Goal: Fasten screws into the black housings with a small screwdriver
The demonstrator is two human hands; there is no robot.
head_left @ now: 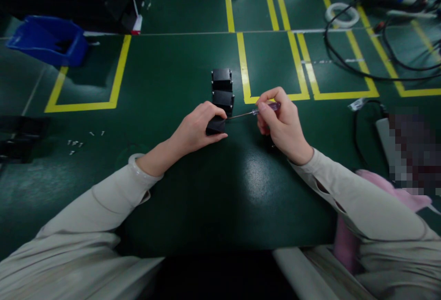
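My left hand (198, 127) is closed over a small black block (215, 126) that rests on the green table (179, 70). My right hand (280, 123) grips a thin screwdriver (253, 113) with a purple handle, and its metal tip points left into the side of that block. Two more black blocks (222, 89) stand in a row just beyond the held one, touching each other.
A blue bin (48, 40) and dark boxes sit at the far left. Small screws (77, 143) lie loose at left. Yellow tape outlines (272, 61) mark the table. Black cables (347, 63), a white tape roll (342, 14) and tools are at the far right.
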